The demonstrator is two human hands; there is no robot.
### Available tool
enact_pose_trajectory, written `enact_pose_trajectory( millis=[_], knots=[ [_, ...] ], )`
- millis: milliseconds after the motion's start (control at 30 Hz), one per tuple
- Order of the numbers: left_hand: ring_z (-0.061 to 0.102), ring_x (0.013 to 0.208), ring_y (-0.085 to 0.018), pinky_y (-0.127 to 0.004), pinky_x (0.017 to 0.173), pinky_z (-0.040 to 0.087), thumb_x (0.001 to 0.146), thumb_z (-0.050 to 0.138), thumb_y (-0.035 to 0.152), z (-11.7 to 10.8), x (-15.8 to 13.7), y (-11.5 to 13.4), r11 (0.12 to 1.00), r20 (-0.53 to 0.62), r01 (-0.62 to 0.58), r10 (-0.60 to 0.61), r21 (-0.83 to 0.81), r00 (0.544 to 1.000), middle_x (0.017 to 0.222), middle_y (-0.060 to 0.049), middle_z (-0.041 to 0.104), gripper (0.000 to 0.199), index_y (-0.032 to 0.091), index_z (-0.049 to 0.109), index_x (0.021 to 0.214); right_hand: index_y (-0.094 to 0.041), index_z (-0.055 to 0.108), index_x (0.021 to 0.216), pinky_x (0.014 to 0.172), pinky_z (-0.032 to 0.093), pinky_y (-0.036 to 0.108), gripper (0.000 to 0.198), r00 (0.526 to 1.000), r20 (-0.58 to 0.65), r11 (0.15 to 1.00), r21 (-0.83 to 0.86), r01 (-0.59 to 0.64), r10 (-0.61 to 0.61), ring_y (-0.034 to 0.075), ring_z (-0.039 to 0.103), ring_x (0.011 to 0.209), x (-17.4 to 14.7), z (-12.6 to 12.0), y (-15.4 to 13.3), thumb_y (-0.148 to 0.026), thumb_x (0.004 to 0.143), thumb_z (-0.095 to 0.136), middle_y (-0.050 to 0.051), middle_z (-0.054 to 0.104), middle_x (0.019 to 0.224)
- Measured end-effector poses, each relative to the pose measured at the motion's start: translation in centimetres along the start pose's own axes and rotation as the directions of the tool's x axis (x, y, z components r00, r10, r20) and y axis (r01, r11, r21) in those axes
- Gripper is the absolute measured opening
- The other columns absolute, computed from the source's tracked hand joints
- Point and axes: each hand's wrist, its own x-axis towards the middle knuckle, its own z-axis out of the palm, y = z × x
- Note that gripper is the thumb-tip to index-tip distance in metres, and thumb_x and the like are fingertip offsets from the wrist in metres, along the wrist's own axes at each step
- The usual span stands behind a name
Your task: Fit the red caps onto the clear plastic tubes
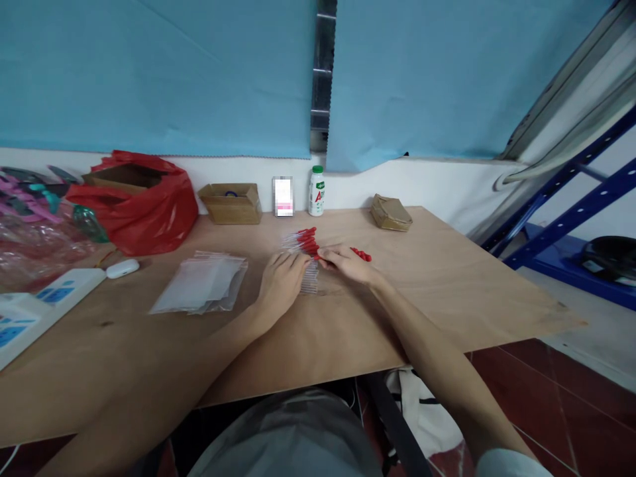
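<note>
Red-ended piece in narrow pinch of left hand and right hand

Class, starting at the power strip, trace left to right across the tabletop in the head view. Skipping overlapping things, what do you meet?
Power strip, small white case, clear plastic bags, left hand, right hand.
</note>
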Motion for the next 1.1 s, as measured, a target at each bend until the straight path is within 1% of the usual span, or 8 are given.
enact_pose_trajectory(
  millis=[100, 167, 233, 333, 433, 667, 867, 1100],
  knots=[
    [0.068, 0.095, -0.026, -0.04, 0.088, 0.043, 0.112, 0.033, 0.026, 0.4, -0.3, -0.4, 0.999, 0.018, 0.026, -0.026, 0.031, 0.999, 0.097, -0.01, 0.075, 0.035, 0.019, 0.067, 0.104, -0.02, 0.061, 0.085, 0.073, 0.04, 0.028, 0.045, 0.995, -0.038, 0.987, -0.134, 0.089, -0.095, 0.016, 0.051, 0.073, -0.3, 0.3, -0.4, -0.054, 0.108, 0.043, -0.001, 0.058, 0.077],
    [0.069, 0.088, -0.026, -0.039, 0.083, 0.042, 0.112, 0.033, 0.028, 0.5, -0.3, -0.4, 0.995, 0.021, 0.062, -0.063, 0.072, 0.998, 0.093, -0.01, 0.076, 0.036, 0.019, 0.067, 0.102, -0.02, 0.066, 0.102, 0.08, 0.042, 0.029, 0.031, 0.979, -0.069, 0.948, -0.272, 0.169, -0.194, 0.017, 0.057, 0.081, -0.6, 0.5, -0.8, -0.045, 0.107, 0.048, 0.002, 0.067, 0.093],
    [0.069, 0.083, -0.025, -0.038, 0.079, 0.042, 0.112, 0.034, 0.029, 0.5, -0.4, -0.3, 0.991, 0.03, 0.086, -0.089, 0.107, 0.996, 0.091, -0.01, 0.076, 0.036, 0.02, 0.067, 0.102, -0.02, 0.067, 0.113, 0.081, 0.042, 0.029, 0.023, 0.962, -0.08, 0.893, -0.399, 0.209, -0.261, 0.017, 0.058, 0.081, -0.8, 0.9, -1.0, -0.037, 0.105, 0.053, 0.004, 0.069, 0.097],
    [0.069, 0.081, -0.025, -0.036, 0.074, 0.042, 0.112, 0.035, 0.031, 0.3, -0.4, 0.0, 0.987, 0.051, 0.099, -0.106, 0.126, 0.993, 0.088, -0.01, 0.076, 0.036, 0.02, 0.068, 0.105, -0.019, 0.069, 0.108, 0.076, 0.04, 0.028, 0.017, 0.94, -0.102, 0.825, -0.517, 0.23, -0.326, 0.017, 0.056, 0.076, -0.9, 1.4, -1.1, -0.028, 0.1, 0.056, 0.004, 0.067, 0.089],
    [0.069, 0.079, -0.025, -0.035, 0.07, 0.041, 0.112, 0.036, 0.031, 0.2, -0.4, 0.1, 0.985, 0.074, 0.096, -0.108, 0.145, 0.991, 0.087, -0.01, 0.077, 0.035, 0.021, 0.069, 0.107, -0.02, 0.069, 0.102, 0.074, 0.039, 0.027, 0.013, 0.918, -0.12, 0.791, -0.556, 0.253, -0.378, 0.017, 0.055, 0.076, -0.8, 1.6, -0.9, -0.024, 0.097, 0.059, 0.003, 0.065, 0.086],
    [0.071, 0.077, -0.025, -0.034, 0.067, 0.042, 0.112, 0.036, 0.033, 0.6, -0.4, -0.1, 0.983, 0.106, 0.097, -0.114, 0.155, 0.988, 0.088, -0.01, 0.077, 0.036, 0.022, 0.069, 0.108, -0.02, 0.067, 0.091, 0.073, 0.039, 0.026, 0.008, 0.917, -0.131, 0.8, -0.545, 0.251, -0.377, 0.015, 0.053, 0.071, -0.6, 1.9, -0.9, -0.019, 0.09, 0.059, 0.0, 0.061, 0.078],
    [0.072, 0.082, -0.025, -0.035, 0.071, 0.045, 0.108, 0.043, 0.025, 0.7, -0.3, -0.5, 0.988, 0.12, 0.082, -0.098, 0.134, 0.988, 0.095, -0.011, 0.078, 0.027, 0.023, 0.07, 0.108, -0.021, 0.059, 0.079, 0.068, 0.034, 0.025, 0.008, 0.921, -0.148, 0.803, -0.551, 0.227, -0.362, 0.014, 0.049, 0.067, -0.5, 2.3, -0.9, -0.015, 0.083, 0.055, -0.001, 0.059, 0.073],
    [0.071, 0.082, -0.025, -0.036, 0.073, 0.047, 0.105, 0.046, 0.02, 0.5, -0.1, -0.8, 0.984, 0.136, 0.005, -0.03, 0.178, 0.99, 0.093, -0.009, 0.077, 0.024, 0.023, 0.07, 0.106, -0.021, 0.056, 0.079, 0.067, 0.032, 0.027, 0.011, 0.924, -0.139, 0.785, -0.581, 0.216, -0.357, 0.014, 0.047, 0.065, -0.5, 2.5, -1.0, -0.013, 0.083, 0.05, -0.001, 0.056, 0.072]
  ],
)
